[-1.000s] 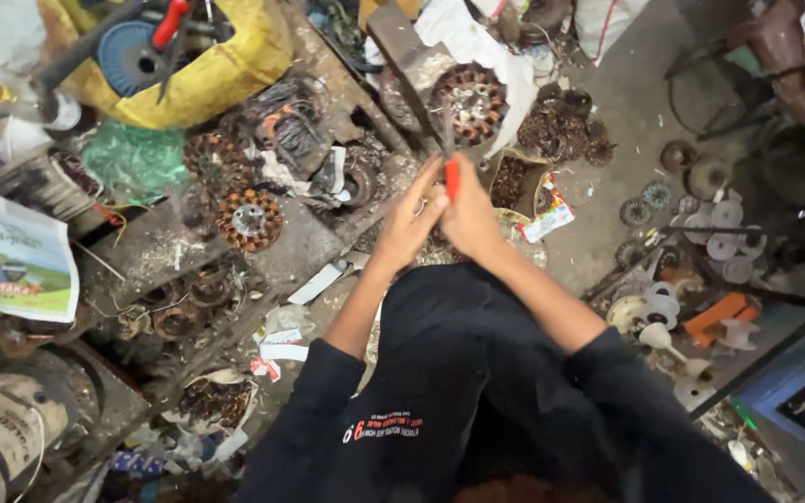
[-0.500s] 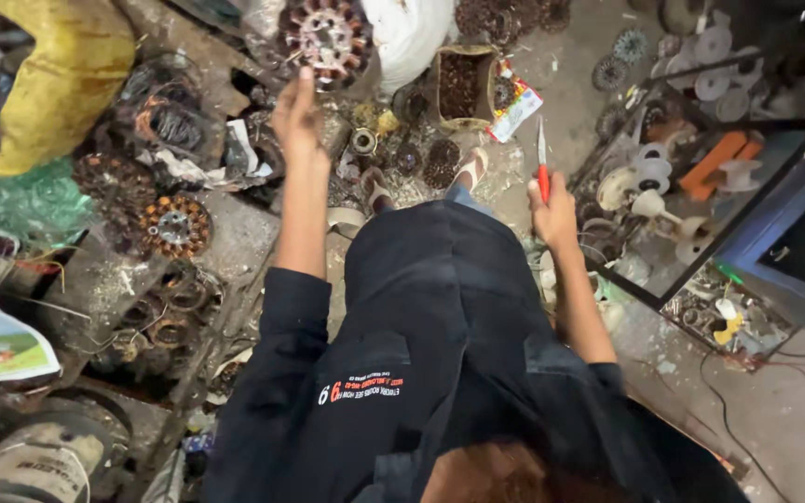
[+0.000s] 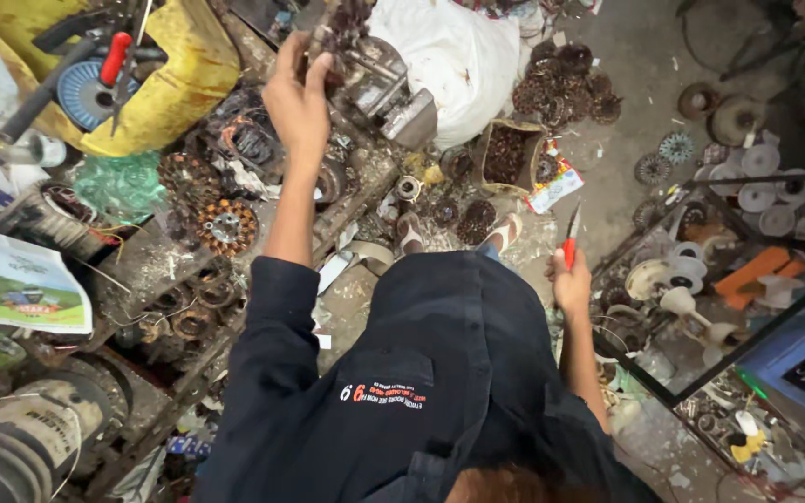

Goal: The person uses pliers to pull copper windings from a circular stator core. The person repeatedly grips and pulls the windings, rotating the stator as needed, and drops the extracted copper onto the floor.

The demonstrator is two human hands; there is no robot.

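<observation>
My left hand (image 3: pixel 296 101) is stretched far forward over the cluttered workbench (image 3: pixel 156 261), its fingers closed on a rusty motor stator (image 3: pixel 333 37) with copper windings at the bench's far end. My right hand (image 3: pixel 570 279) hangs low beside my hip, gripping a tool with a red handle and a pointed metal tip (image 3: pixel 571 235) that points up. My dark work shirt (image 3: pixel 402 391) fills the bottom centre. My sandalled feet (image 3: pixel 410 233) show on the dirty floor below.
A yellow sack with an angle grinder (image 3: pixel 95 88) lies at top left, a white sack (image 3: pixel 454 65) at top centre. Copper-wound stators (image 3: pixel 225 226) litter the bench. A small box of scrap (image 3: pixel 507 154) stands on the floor. Plastic fan parts (image 3: pixel 691 279) fill a rack at right.
My hands, together a second ago, have parted. The left reached forward and took hold of the stator; the right swung out to my side with the red-handled tool.
</observation>
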